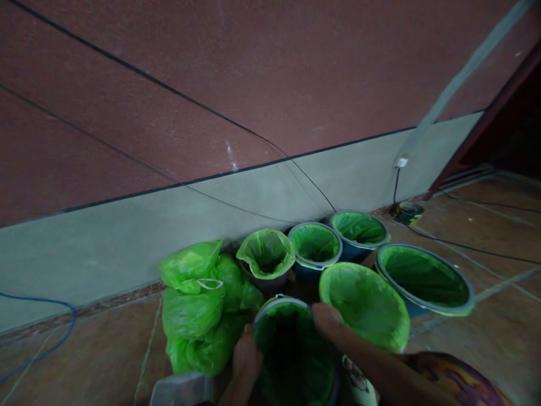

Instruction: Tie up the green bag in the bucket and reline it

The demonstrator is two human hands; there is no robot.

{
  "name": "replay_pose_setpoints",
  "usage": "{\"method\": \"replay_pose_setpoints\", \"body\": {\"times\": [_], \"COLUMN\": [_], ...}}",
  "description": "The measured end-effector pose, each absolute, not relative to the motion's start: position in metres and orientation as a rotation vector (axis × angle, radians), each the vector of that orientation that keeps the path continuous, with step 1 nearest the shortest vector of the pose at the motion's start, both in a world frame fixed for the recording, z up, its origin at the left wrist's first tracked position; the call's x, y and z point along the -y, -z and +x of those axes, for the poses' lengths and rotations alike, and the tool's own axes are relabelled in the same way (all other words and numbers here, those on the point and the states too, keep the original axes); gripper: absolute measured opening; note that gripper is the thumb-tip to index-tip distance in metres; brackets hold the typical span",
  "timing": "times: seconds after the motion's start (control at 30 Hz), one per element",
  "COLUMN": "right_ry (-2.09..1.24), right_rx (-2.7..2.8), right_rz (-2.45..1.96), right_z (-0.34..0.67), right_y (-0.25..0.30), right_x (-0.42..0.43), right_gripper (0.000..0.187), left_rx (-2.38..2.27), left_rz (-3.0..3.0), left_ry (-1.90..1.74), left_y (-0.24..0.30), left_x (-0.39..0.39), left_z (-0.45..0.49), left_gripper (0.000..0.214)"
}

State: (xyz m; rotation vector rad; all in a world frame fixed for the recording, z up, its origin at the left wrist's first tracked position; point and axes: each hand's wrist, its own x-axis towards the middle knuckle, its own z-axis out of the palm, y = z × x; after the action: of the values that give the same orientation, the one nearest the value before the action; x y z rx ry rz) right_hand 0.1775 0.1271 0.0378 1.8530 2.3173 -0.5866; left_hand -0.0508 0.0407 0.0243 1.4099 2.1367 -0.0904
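Both hands are gripping the rim of the nearest bin (291, 349) on the floor, the left hand (247, 356) closing on its left edge and the right hand (325, 318) pinching the green liner (296, 361) at its far right edge.

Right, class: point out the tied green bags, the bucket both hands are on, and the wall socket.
tied green bags (198, 310), head view, on the middle bag's bulging side.
bucket (291, 349), head view, on the green liner inside, between left hand (247, 355) and right hand (325, 318).
wall socket (401, 162), head view, on its white face.
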Motion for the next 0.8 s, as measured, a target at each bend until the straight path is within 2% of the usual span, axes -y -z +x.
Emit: {"method": "replay_pose_setpoints", "body": {"times": [0.1, 0.23, 0.4, 0.6, 0.67, 0.8], "right_ry": [0.619, 0.663, 0.690, 0.687, 0.693, 0.573], "right_rx": [-2.234, -2.258, -2.262, -2.259, -2.236, -2.315], "right_rz": [1.795, 1.705, 1.675, 1.687, 1.694, 1.794], "right_z": [0.177, 0.170, 0.166, 0.173, 0.172, 0.162], "right_y": [-0.050, -0.052, -0.047, -0.053, -0.059, -0.077], "right_x": [-0.129, -0.134, -0.133, -0.133, -0.133, -0.125], "right_gripper": [0.028, 0.034, 0.037, 0.034, 0.031, 0.038], "left_rx": [-2.120, -2.071, -2.146, -2.017, -2.004, -2.029], "left_rz": [1.478, 1.540, 1.421, 1.352, 1.356, 1.350], "left_ry": [0.095, 0.072, 0.002, 0.028, 0.027, 0.038], "left_y": [-0.037, -0.042, -0.026, -0.019, -0.021, -0.027], "left_x": [-0.046, -0.051, -0.047, -0.040, -0.040, -0.043], "left_z": [-0.049, -0.042, -0.040, -0.053, -0.053, -0.048], "left_gripper": [0.035, 0.034, 0.054, 0.026, 0.024, 0.023]}}
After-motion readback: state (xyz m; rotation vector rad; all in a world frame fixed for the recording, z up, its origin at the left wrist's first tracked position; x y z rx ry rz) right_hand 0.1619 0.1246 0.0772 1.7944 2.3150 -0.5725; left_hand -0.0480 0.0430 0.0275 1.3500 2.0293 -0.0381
